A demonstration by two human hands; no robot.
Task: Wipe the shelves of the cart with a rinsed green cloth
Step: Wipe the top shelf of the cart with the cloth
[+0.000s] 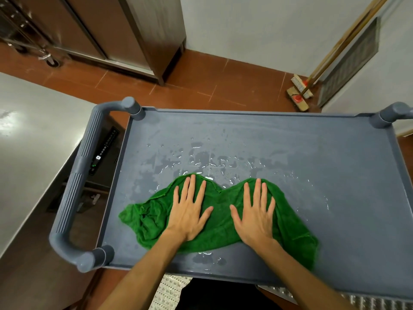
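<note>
We press our left grip (190, 212) and right grip (256, 214) flat, fingers apart, on the green cloth (221, 222) by the near rim of the shelf (312, 153); its far side is wet, open room.

One wide-angle camera, worn on the head, looks forward and steeply down at close range onto the cart's top shelf (301, 157), which fills the middle of the frame. The left hand (190, 212) and right hand (257, 217) reach in from the bottom edge. The tiled floor (223, 74) and white wall (257, 25) lie beyond the shelf's far rim, and a steel tabletop (29, 135) sits at left. Straight lines bow near the frame's borders.
</note>
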